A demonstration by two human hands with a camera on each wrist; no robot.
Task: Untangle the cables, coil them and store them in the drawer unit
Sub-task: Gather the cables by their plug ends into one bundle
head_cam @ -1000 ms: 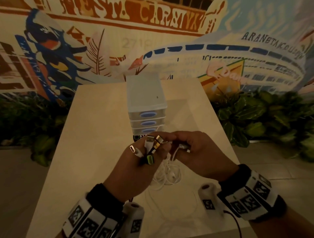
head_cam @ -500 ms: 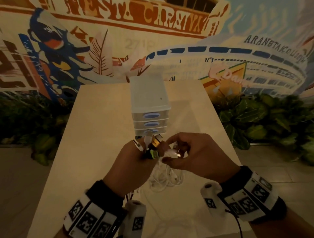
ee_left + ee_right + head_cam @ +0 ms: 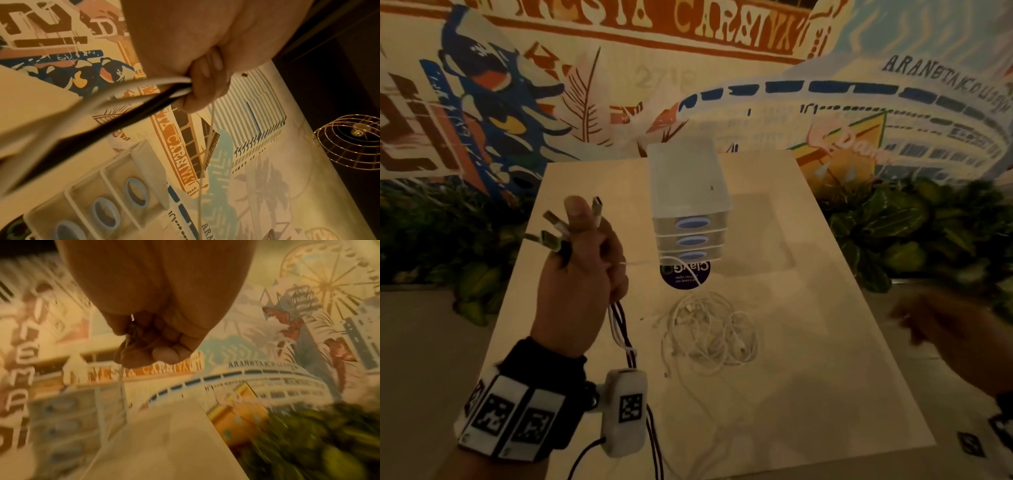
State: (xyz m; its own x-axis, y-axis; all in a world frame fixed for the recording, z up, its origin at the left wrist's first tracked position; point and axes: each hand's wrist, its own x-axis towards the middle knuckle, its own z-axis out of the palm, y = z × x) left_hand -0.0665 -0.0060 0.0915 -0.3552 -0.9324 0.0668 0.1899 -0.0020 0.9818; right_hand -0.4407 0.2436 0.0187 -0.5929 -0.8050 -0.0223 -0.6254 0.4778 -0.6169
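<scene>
My left hand [image 3: 582,274] is raised over the table's left side and grips a bundle of black and white cables [image 3: 624,329]. Several plug ends [image 3: 554,233] stick up between its fingers. In the left wrist view the fingers [image 3: 205,87] curl round these cables [image 3: 144,105]. My right hand [image 3: 941,332] is blurred at the far right; in the right wrist view its fingertips [image 3: 164,353] pinch a thin white cable [image 3: 123,378]. A loose white cable tangle [image 3: 709,332] lies on the table. The drawer unit [image 3: 688,205], with three drawers closed, stands behind it.
The pale table [image 3: 818,308] has a round purple sticker [image 3: 685,274] in front of the drawer unit. Green plants [image 3: 893,233] border the table on both sides. A painted mural wall [image 3: 688,68] rises behind. A wire cage lamp [image 3: 349,142] shows in the left wrist view.
The hands have parted. My left hand rose and moved left with the plug ends. My right hand swung out to the right. The white tangle now lies on the table.
</scene>
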